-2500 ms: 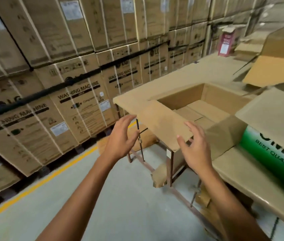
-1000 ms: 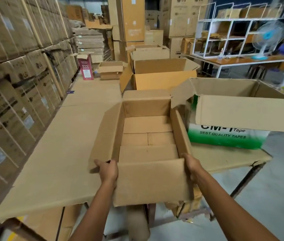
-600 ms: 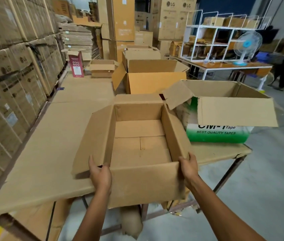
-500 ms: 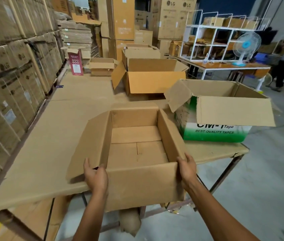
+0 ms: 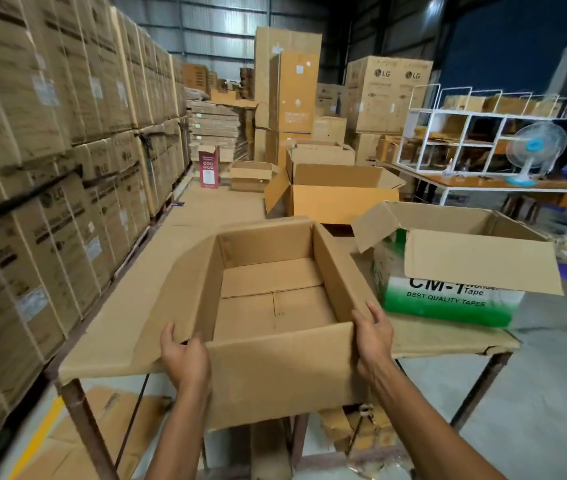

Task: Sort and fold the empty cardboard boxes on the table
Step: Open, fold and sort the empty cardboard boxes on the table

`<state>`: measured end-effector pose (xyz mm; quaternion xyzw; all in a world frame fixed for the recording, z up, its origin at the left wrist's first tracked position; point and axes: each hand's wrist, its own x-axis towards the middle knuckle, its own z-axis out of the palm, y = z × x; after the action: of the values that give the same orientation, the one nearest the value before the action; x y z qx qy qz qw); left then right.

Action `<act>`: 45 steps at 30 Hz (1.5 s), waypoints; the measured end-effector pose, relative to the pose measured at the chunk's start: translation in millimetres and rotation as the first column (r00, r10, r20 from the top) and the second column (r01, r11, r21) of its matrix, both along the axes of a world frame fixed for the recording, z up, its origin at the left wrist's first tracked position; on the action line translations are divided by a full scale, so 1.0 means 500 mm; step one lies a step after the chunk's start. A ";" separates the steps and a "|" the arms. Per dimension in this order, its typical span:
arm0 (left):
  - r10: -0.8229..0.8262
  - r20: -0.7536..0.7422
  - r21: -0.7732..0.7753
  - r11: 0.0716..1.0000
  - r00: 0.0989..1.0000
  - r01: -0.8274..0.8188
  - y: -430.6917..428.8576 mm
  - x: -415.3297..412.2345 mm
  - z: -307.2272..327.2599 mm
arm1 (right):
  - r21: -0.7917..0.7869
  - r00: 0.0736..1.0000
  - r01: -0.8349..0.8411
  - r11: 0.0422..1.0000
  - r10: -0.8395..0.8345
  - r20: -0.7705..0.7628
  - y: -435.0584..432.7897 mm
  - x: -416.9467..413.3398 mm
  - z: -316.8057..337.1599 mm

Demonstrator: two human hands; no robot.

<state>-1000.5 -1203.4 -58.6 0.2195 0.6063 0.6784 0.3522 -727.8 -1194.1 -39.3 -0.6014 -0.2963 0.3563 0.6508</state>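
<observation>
Counter [image 5: 126, 306], long, sheeted in cardboard, lower left to centre of frame: carries every empty. Open carton [image 5: 275, 303], centre frame, flaps spread, nothing inside: the piece I am working. Over the last second it has come toward me, so its near flap now hangs over the counter's front edge. A gap has also opened between it and the green tape carton [image 5: 448, 303] at right, which has not shifted. A further open carton [image 5: 341, 199] sits upper centre, untouched. My left hand [image 5: 186, 358] is at the carton's near-left corner and my right hand [image 5: 374, 337] at its near-right corner. A couple of seconds ago both were spread in the air short of it. Now my left fingers [image 5: 171, 336] curl round the left flap's edge and my right fingers [image 5: 367, 311] clamp the right wall, thumb on the front panel. Judgement: the carton is sorted out from the rest and within reach. Its base flaps are still shut, so folding has not begun.
</observation>
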 end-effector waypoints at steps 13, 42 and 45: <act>-0.128 -0.212 0.258 0.949 0.969 0.182 -0.204 0.206 0.216 | 0.330 0.982 0.182 0.926 -0.187 -0.017 -0.320 0.215 0.229; -0.877 -0.081 0.255 0.441 0.473 0.861 -0.176 1.304 0.203 | 0.328 0.574 0.792 0.516 -0.811 -0.110 -0.675 1.049 0.226; -0.910 -0.022 0.236 0.397 0.414 0.887 -0.116 1.409 0.195 | 0.288 0.534 0.825 0.486 -0.837 -0.120 -0.621 1.142 0.214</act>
<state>-296.1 -1261.7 38.7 0.5095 0.2960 0.4525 0.6694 -156.8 -1504.6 67.9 -0.5653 -0.0332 -0.0643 0.8217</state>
